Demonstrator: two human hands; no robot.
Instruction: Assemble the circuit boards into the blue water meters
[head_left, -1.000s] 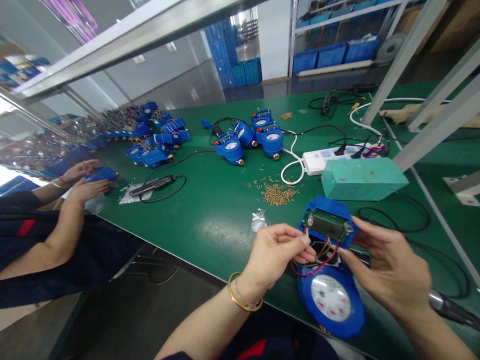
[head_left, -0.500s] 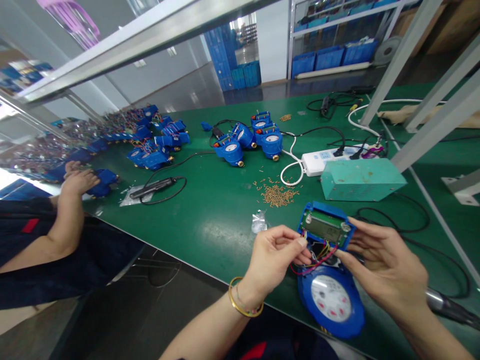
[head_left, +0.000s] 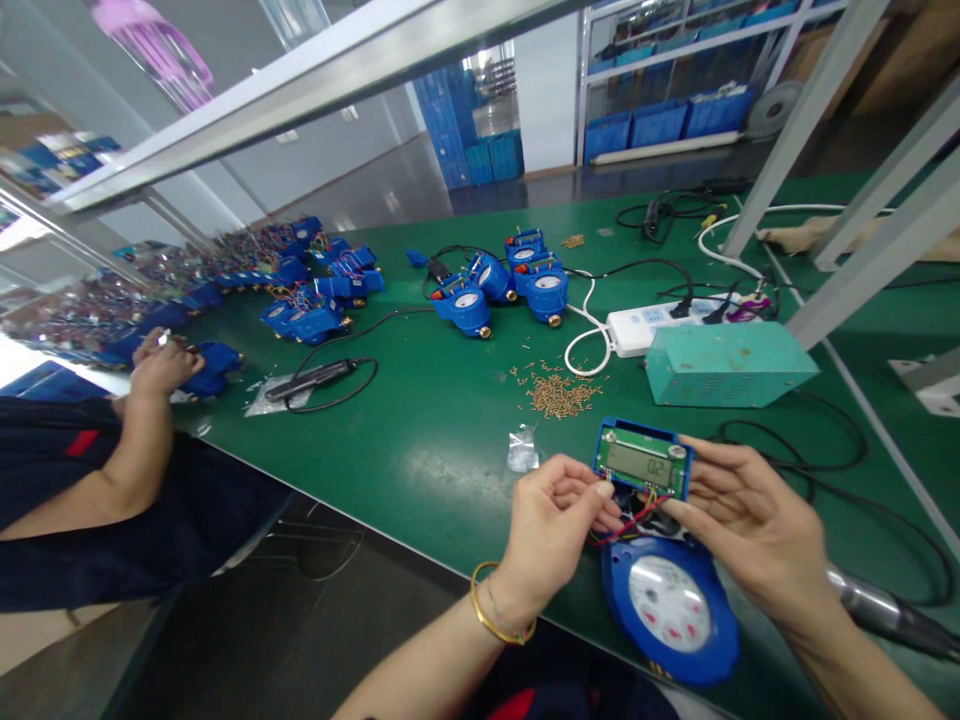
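Note:
My right hand (head_left: 750, 520) grips the right side of a blue plastic housing with a green circuit board (head_left: 643, 460), whose small LCD screen shows digits. Pinched closed, my left hand (head_left: 559, 515) is at the board's lower left corner, where thin coloured wires (head_left: 649, 508) come out; the fingertips partly hide what they hold there. These wires run down to a blue water meter (head_left: 720, 640) with a round clear dial, lying near the table's front edge just below both hands.
Brass screws (head_left: 559, 395) lie in a loose pile, with a small clear bag (head_left: 523, 449) nearer me. A teal metal box (head_left: 731, 365) and a white power strip (head_left: 652, 325) stand right. Several blue meters (head_left: 465, 308) sit behind. An electric screwdriver (head_left: 885, 605) is beside my right wrist. A co-worker's hand (head_left: 161, 365) works at left.
The housing has tilted so its screen faces me more squarely, and digits are now readable. My right hand has shifted slightly left with it. My left hand stays pinched at the same corner.

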